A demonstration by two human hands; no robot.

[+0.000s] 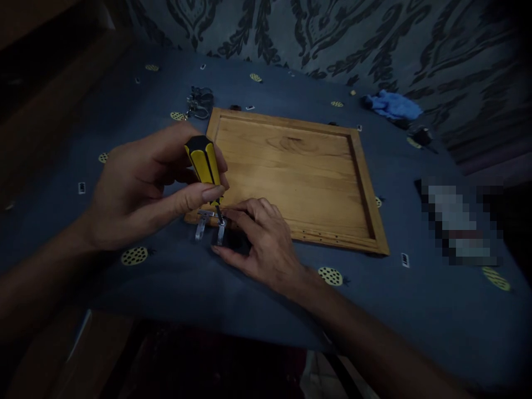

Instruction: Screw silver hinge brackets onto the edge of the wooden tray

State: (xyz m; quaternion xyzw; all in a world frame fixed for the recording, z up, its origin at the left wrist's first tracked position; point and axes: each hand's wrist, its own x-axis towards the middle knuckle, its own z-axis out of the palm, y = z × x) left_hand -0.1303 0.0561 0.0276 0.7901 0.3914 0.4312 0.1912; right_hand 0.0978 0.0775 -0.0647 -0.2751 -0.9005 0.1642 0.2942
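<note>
My left hand [141,183] grips a yellow and black screwdriver [205,160] between thumb and fingers, its shaft slanting down. The tip meets a small metal hinge [221,230] at the near left corner of a framed wooden panel [286,172]. My right hand [266,238] steadies that hinge, thumb below and fingers above, at the panel's near edge. Just left of it, another arm of metal hardware [201,226] sticks out past the frame. Several small dark holes mark the near rail to the right of my hand.
The panel lies on a blue cloth [266,299] with a pineapple print. Behind it on the left sits a small heap of metal hinges [200,102]. A bright blue cloth [393,104] lies at the back right, and a blurred-out object [457,216] is at the right. Patterned wallpaper rises behind.
</note>
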